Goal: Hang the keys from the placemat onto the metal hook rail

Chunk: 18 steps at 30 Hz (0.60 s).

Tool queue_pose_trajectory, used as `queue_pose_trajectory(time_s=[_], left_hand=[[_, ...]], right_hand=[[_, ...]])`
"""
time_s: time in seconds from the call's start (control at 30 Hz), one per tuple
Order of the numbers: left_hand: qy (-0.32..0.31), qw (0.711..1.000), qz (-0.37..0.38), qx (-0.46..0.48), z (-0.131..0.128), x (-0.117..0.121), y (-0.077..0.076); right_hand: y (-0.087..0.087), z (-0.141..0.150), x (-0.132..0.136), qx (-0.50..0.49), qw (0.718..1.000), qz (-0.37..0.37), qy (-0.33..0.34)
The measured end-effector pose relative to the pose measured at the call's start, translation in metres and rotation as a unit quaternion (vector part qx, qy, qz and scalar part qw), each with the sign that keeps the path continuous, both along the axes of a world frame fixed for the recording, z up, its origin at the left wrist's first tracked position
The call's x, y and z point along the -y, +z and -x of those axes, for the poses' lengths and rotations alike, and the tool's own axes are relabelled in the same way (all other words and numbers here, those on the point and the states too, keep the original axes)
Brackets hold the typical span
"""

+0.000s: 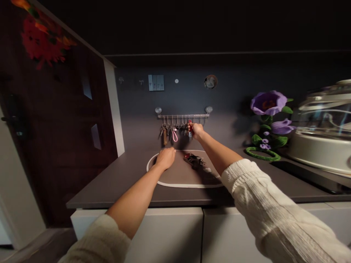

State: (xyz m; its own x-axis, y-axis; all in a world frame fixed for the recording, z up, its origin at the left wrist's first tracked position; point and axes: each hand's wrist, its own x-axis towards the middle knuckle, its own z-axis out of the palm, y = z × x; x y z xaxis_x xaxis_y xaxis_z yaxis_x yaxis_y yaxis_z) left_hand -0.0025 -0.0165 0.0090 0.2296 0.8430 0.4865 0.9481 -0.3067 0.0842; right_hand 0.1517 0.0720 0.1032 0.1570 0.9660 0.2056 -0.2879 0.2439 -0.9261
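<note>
My right hand point(196, 130) is closed on a red keychain point(190, 124) at the hook rack point(183, 116) on the wall. Several keys hang from the rack's hooks just left of that hand, along with a brown key holder point(165, 137) and a pink loop strap point(174, 136). Low over the left part of a brown mat with a pale rim point(181, 185) is my left hand point(166, 157), seen from the back. Its fingers are mostly hidden, and I cannot make out anything in them. A bunch of keys point(195, 160) with a red part lies on the mat.
Purple artificial flowers point(270, 104) with a green ring base stand on the right of the counter point(115, 182). Beyond them is a white appliance with a clear cover point(323, 146). A dark door point(55, 146) is at the left; a dark cabinet overhangs above.
</note>
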Motion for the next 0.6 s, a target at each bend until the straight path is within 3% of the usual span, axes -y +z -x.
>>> queue_pose_trajectory(time_s=[0.6], left_hand=[[-0.004,1.000,-0.014,-0.027,0.0001,0.0043,0.0011]], right_hand=[[0.0043,0.0009,-0.0049,0.006,1.000,0.000,-0.018]])
